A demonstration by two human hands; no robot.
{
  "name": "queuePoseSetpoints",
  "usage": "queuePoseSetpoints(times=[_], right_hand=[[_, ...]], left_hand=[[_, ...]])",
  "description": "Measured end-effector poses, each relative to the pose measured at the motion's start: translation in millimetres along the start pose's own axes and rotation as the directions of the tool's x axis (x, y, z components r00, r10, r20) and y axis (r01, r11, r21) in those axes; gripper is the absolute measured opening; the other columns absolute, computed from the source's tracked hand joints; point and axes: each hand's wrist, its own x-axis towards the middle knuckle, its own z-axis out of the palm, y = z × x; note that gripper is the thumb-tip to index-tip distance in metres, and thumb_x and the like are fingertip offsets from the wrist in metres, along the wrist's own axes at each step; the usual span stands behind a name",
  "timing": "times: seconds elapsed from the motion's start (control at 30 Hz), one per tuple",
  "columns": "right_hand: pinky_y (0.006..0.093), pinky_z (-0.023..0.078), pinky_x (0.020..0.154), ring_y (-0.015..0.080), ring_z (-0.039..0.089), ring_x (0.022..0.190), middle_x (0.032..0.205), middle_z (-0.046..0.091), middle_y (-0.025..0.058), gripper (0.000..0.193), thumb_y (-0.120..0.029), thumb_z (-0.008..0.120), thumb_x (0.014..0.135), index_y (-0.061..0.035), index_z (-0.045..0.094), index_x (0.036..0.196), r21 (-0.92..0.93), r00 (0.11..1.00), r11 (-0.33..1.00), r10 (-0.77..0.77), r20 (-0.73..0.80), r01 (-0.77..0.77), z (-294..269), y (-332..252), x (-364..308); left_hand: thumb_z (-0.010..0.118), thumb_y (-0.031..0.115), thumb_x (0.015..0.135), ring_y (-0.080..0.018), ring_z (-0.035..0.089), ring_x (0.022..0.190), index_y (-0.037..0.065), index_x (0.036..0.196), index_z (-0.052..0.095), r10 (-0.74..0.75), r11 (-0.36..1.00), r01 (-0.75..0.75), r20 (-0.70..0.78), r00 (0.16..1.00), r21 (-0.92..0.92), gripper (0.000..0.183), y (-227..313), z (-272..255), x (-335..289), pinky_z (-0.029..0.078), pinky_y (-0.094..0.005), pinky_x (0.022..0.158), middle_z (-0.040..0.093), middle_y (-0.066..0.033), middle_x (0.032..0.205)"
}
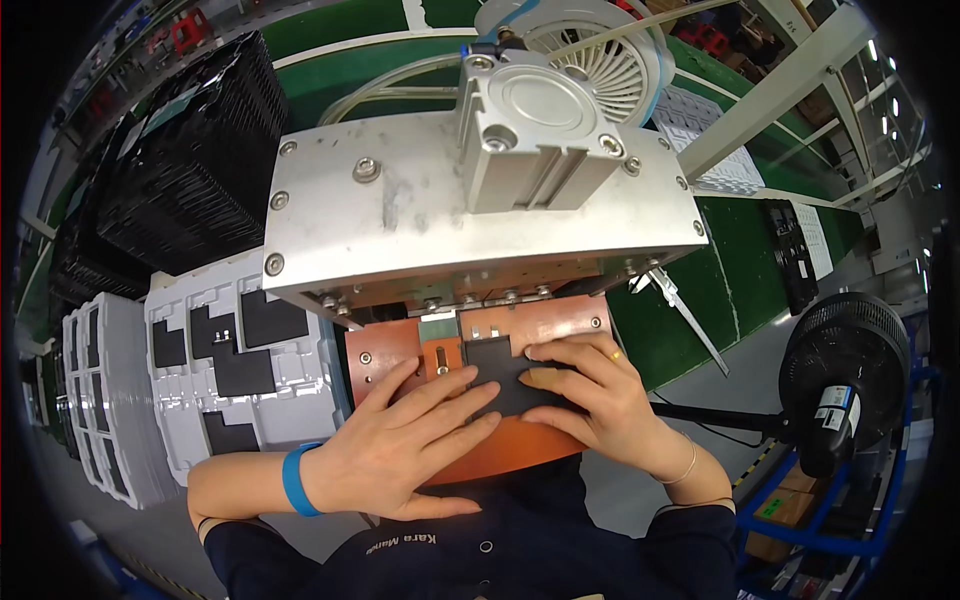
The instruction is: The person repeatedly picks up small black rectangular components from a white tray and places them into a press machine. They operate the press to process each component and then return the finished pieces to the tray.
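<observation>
A dark grey flat rectangular piece with two small metal tabs at its far edge lies on the orange plate of a metal press. Across its near right part, my right hand grips it, with bent fingers on top and the thumb toward the near edge. My left hand lies open, fingers stretched out and their tips touching the piece's left side. Beside those fingertips sits a small orange slotted block. Overhead is the press's silver housing, topped by an air cylinder.
At left, a white moulded tray holds several dark grey pieces, beside stacked white trays and black trays. Calipers lie on the green table. A black fan stands right; a white fan is behind the press.
</observation>
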Motion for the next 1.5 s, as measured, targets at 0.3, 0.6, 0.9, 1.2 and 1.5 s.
queuePoseSetpoints(times=[0.3, 0.6, 0.9, 1.2, 1.5], right_hand=[[0.0362, 0.048, 0.087, 0.0257, 0.057, 0.101, 0.112, 0.064, 0.0061, 0.032, -0.021, 0.081, 0.070, -0.0071, 0.069, 0.096, 0.054, 1.000, 0.998, -0.025, 0.008, 0.025, -4.3, 17.1, 23.3], [0.0344, 0.047, 0.082, 0.0231, 0.057, 0.100, 0.112, 0.065, 0.0065, 0.030, -0.022, 0.083, 0.068, -0.0079, 0.068, 0.089, 0.075, 0.999, 0.997, -0.017, 0.029, 0.014, -2.9, 16.8, 24.2], [0.0330, 0.046, 0.078, 0.0226, 0.061, 0.087, 0.099, 0.067, 0.0060, 0.028, -0.023, 0.085, 0.067, -0.0089, 0.068, 0.084, 0.085, 0.998, 0.996, 0.022, 0.050, -0.027, -6.4, 17.7, 22.7], [0.0294, 0.046, 0.070, 0.0191, 0.062, 0.073, 0.084, 0.065, 0.0039, 0.029, -0.022, 0.087, 0.066, -0.0093, 0.066, 0.082, 0.156, 0.991, 0.983, 0.077, 0.107, -0.094, -8.0, 20.3, 20.6], [0.0306, 0.045, 0.072, 0.0188, 0.063, 0.078, 0.095, 0.068, 0.0055, 0.029, -0.022, 0.086, 0.067, -0.0095, 0.064, 0.080, 0.121, 0.998, 0.992, 0.041, 0.057, -0.048, -8.6, 20.0, 24.4]], left_hand=[[0.061, 0.070, 0.078, -0.0376, 0.041, 0.132, 0.019, 0.130, 0.062, -0.058, 0.998, 0.060, -0.086, 0.995, 0.017, 0.073, -13.8, -8.1, 14.8, 0.022, -0.0586, 0.111, 0.051, -0.0107, 0.142], [0.060, 0.070, 0.080, -0.0357, 0.044, 0.128, 0.020, 0.127, 0.065, -0.063, 0.998, 0.063, -0.083, 0.995, 0.005, 0.069, -14.7, -8.7, 14.9, 0.033, -0.0526, 0.104, 0.053, -0.0087, 0.139], [0.057, 0.064, 0.085, -0.0288, 0.045, 0.125, 0.016, 0.135, 0.057, -0.099, 0.994, 0.097, -0.046, 0.994, -0.045, 0.069, -13.1, -9.1, 12.1, 0.035, -0.0438, 0.098, 0.047, -0.0073, 0.146], [0.056, 0.073, 0.081, -0.0279, 0.049, 0.112, 0.023, 0.131, 0.062, -0.071, 0.996, 0.075, -0.096, 0.993, 0.043, 0.071, -15.0, -3.8, 12.2, 0.038, -0.0380, 0.089, 0.053, -0.0047, 0.139], [0.057, 0.065, 0.085, -0.0305, 0.043, 0.128, 0.016, 0.135, 0.057, -0.084, 0.995, 0.080, -0.069, 0.994, -0.063, 0.070, -15.0, -5.3, 12.3, 0.034, -0.0470, 0.099, 0.047, -0.0075, 0.146]])
